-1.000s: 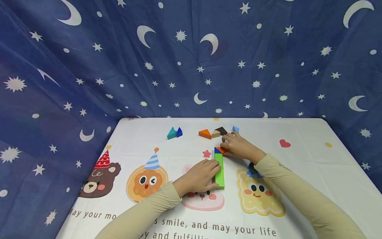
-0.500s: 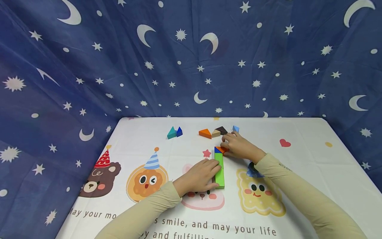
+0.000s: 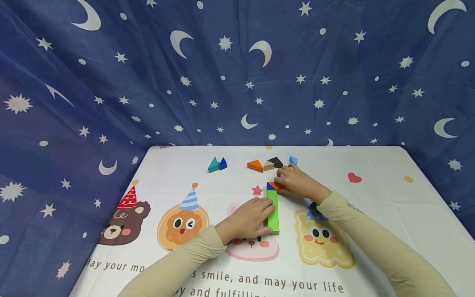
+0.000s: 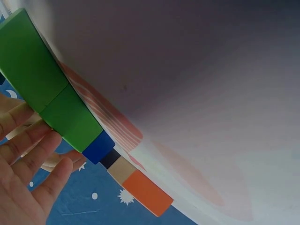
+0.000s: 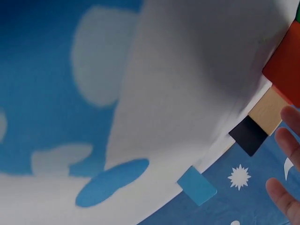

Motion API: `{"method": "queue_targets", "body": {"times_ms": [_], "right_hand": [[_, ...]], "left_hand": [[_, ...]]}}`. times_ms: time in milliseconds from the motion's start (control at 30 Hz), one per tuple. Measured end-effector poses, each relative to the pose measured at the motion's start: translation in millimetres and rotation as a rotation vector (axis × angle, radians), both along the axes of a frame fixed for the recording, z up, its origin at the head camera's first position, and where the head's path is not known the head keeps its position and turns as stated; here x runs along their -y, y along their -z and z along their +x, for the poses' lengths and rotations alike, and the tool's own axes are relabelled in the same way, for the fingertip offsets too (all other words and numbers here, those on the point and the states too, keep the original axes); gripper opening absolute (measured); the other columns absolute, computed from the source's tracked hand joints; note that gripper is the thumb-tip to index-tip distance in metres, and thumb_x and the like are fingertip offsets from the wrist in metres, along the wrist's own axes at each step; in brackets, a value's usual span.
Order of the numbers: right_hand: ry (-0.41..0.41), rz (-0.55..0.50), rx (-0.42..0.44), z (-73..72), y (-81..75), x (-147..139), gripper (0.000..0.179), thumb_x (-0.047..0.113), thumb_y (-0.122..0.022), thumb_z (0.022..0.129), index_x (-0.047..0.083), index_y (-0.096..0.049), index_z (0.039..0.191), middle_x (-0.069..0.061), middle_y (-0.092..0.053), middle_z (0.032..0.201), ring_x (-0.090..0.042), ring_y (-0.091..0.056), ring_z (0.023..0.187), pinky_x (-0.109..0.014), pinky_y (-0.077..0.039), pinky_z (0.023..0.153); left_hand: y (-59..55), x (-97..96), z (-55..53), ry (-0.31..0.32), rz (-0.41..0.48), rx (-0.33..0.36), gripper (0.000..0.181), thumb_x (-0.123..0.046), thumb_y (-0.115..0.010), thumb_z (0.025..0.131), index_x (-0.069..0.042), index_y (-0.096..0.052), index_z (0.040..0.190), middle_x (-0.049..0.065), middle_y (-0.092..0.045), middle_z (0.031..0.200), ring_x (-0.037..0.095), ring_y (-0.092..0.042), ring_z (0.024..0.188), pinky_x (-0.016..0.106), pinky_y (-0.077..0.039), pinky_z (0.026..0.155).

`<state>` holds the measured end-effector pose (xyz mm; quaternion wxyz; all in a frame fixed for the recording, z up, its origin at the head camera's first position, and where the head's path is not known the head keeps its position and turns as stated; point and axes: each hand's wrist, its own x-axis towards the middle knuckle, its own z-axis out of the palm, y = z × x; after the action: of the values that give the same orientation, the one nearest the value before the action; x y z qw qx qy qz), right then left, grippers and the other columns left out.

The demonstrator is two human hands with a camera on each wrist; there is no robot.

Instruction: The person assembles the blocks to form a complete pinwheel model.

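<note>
Two green blocks [image 3: 273, 218] lie end to end in the head view, forming one upright strip. My left hand [image 3: 246, 220] rests against their left side, its extended fingers touching the strip and its thumb beside the near end. Directly beyond the strip sit a small blue triangular block [image 3: 269, 187] and an orange triangular block [image 3: 275, 185], fitted side by side. My right hand [image 3: 301, 181] pinches the orange block at its right end between thumb and finger, partly covering it. The left wrist view shows several fingers [image 4: 40, 152] along the green blocks' edge.
Behind the strip stand another orange triangular block [image 3: 255, 166], a beige one [image 3: 269, 166], a dark brown one [image 3: 276, 161] and a light blue one [image 3: 293, 159]. Farther left are a teal block [image 3: 213, 166] and a dark blue one [image 3: 223, 164]. A starry blue curtain [image 3: 237, 99] hangs behind the table.
</note>
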<state>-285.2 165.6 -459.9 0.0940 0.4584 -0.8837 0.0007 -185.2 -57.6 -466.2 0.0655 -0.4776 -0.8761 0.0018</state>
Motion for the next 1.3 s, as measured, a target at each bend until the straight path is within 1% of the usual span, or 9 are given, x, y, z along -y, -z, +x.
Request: {"method": "queue_targets", "body": {"times_ms": [133,233,367,500,733,900,1067,1167,1300], "right_hand": [[-0.012,0.002,-0.011,-1.0,-5.4,-6,0.039,0.04,-0.074,0.078,0.013,-0.068,0.106,-0.008,-0.061,0.103,-0.026,-0.057,0.098,-0.051,-0.045,0.091],[0.003,0.013,-0.01,-5.5,-11.6,-12,0.037,0.04,-0.071,0.08,0.013,-0.067,0.106,-0.008,-0.061,0.103,-0.027,-0.056,0.099,-0.053,-0.043,0.092],[0.023,0.02,-0.014,-18.9,-17.6,-18,0.027,0.034,-0.067,0.084,0.015,-0.069,0.103,-0.007,-0.06,0.101,-0.027,-0.056,0.099,-0.052,-0.041,0.095],[0.016,0.033,-0.026,-33.7,-21.6,-18,0.019,0.028,-0.067,0.085,0.015,-0.071,0.099,-0.008,-0.061,0.098,-0.027,-0.057,0.095,-0.051,-0.042,0.093],[-0.016,0.073,-0.068,-54.6,-12.0,-8,0.016,0.024,-0.069,0.084,0.015,-0.071,0.096,-0.008,-0.061,0.091,-0.025,-0.057,0.087,-0.051,-0.046,0.086],[0.044,0.113,-0.062,-66.2,-7.0,0,0.02,0.026,-0.068,0.084,0.014,-0.07,0.1,-0.01,-0.059,0.092,-0.028,-0.057,0.09,-0.055,-0.045,0.088],[0.095,0.152,-0.065,-73.8,-7.8,7,0.026,0.031,-0.07,0.083,0.015,-0.07,0.103,-0.011,-0.06,0.096,-0.03,-0.056,0.093,-0.051,-0.043,0.084],[0.082,0.159,-0.084,-76.9,-8.4,11,0.027,0.033,-0.07,0.083,0.016,-0.07,0.104,-0.01,-0.06,0.098,-0.029,-0.055,0.093,-0.05,-0.043,0.084],[0.031,0.133,-0.102,-79.1,-8.6,17,0.024,0.034,-0.07,0.083,0.018,-0.07,0.101,-0.01,-0.061,0.1,-0.028,-0.055,0.095,-0.05,-0.042,0.087]], "left_hand": [[0.5,0.1,-0.2,-0.004,-0.003,0.008,0.055,-0.054,-0.048,0.091,-0.012,-0.047,0.127,0.003,-0.048,0.13,0.017,-0.046,0.124,0.033,-0.037,0.108],[0.8,0.3,-0.3,-0.005,-0.006,0.009,0.056,-0.054,-0.048,0.091,-0.012,-0.046,0.127,0.003,-0.048,0.13,0.017,-0.046,0.124,0.033,-0.037,0.108],[1.0,1.1,-0.4,-0.01,-0.011,0.006,0.056,-0.054,-0.048,0.091,-0.012,-0.046,0.127,0.003,-0.048,0.131,0.017,-0.046,0.124,0.033,-0.037,0.107],[1.0,1.8,-0.5,-0.015,-0.012,0.012,0.056,-0.054,-0.048,0.091,-0.012,-0.046,0.128,0.003,-0.047,0.132,0.017,-0.046,0.125,0.033,-0.037,0.108],[1.1,1.5,0.1,-0.017,-0.023,0.028,0.057,-0.054,-0.046,0.092,-0.012,-0.045,0.13,0.003,-0.047,0.134,0.017,-0.045,0.127,0.034,-0.036,0.109],[2.0,1.6,-0.1,-0.005,-0.008,0.006,0.056,-0.054,-0.046,0.092,-0.012,-0.046,0.128,0.004,-0.047,0.132,0.017,-0.046,0.125,0.033,-0.037,0.108],[2.7,2.3,-0.6,0.002,0.009,-0.01,0.054,-0.054,-0.047,0.091,-0.012,-0.047,0.125,0.003,-0.048,0.129,0.017,-0.047,0.123,0.032,-0.038,0.107],[2.9,2.3,-0.6,0.005,0.008,-0.011,0.053,-0.053,-0.047,0.092,-0.012,-0.047,0.125,0.003,-0.048,0.129,0.017,-0.047,0.123,0.032,-0.038,0.107],[2.5,2.1,-0.3,0.006,0.004,-0.009,0.053,-0.053,-0.046,0.092,-0.012,-0.047,0.125,0.003,-0.048,0.129,0.017,-0.047,0.123,0.033,-0.038,0.107]]}}
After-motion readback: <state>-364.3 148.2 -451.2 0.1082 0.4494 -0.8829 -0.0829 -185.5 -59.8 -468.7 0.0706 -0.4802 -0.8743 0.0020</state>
